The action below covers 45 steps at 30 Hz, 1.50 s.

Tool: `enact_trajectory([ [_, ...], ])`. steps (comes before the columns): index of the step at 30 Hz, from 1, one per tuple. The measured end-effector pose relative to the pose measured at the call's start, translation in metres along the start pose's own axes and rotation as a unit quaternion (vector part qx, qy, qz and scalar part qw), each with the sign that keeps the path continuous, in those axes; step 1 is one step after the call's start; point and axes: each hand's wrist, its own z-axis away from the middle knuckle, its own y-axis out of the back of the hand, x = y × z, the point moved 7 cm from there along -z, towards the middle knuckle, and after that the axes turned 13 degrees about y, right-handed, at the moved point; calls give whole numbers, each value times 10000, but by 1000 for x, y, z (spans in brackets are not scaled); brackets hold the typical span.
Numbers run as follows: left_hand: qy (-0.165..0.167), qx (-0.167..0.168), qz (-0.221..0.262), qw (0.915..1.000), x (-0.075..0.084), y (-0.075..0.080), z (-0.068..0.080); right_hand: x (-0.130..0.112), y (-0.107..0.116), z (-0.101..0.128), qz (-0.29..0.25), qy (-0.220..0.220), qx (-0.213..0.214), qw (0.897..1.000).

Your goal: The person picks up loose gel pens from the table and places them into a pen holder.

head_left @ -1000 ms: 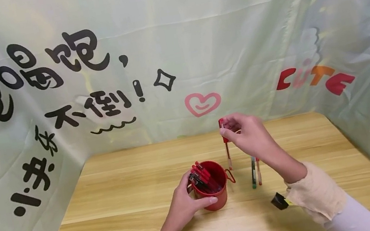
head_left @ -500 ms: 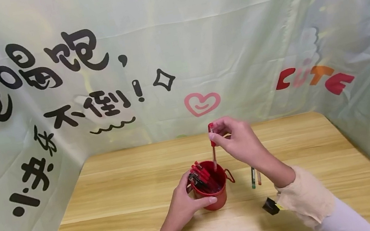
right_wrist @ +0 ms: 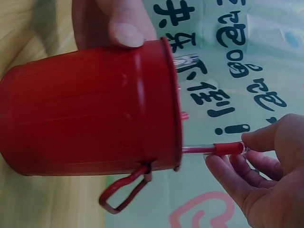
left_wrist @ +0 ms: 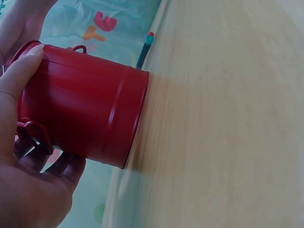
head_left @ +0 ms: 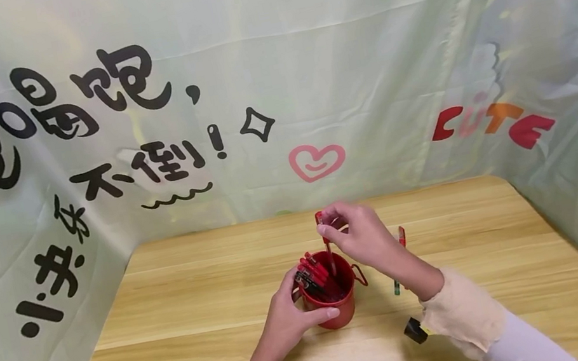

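Observation:
A red metal bucket (head_left: 338,315) with small side handles stands upright on the table, several red and black pens (head_left: 313,271) leaning inside it. My left hand (head_left: 286,316) grips the bucket from its left side, thumb across the front near the rim, as the left wrist view also shows. Between thumb and fingers, my right hand (head_left: 356,233) pinches a red-capped pen (right_wrist: 228,148) by its cap end. That pen points down, its lower part inside the bucket's mouth; the bucket wall hides its tip in the right wrist view.
Right of the bucket, a green-ended pen (head_left: 397,287) and a red-ended pen (head_left: 401,237) lie on the wooden table (head_left: 183,302), partly hidden by my right forearm. A printed cloth (head_left: 373,62) hangs behind the table and along both sides.
My right hand has moved left with the pen, from right of the bucket to above it, then lowered the pen into its mouth. My left hand has stayed on the bucket.

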Motion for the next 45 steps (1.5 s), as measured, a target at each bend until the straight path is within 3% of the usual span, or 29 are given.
enact_trajectory([
  [10,45,-50,13,10000,0,-1,1,6,-18,5,-94,-136,-308,9994],
  [23,123,-66,-9,9999,0,-1,2,5,-35,10,39,-2,-540,9985],
  [37,232,-133,-4,9996,0,0,1,-11,-41,10,1154,179,-571,9915],
  [45,185,-149,-13,9997,1,-1,2,-17,-42,12,1502,528,-512,9859],
])
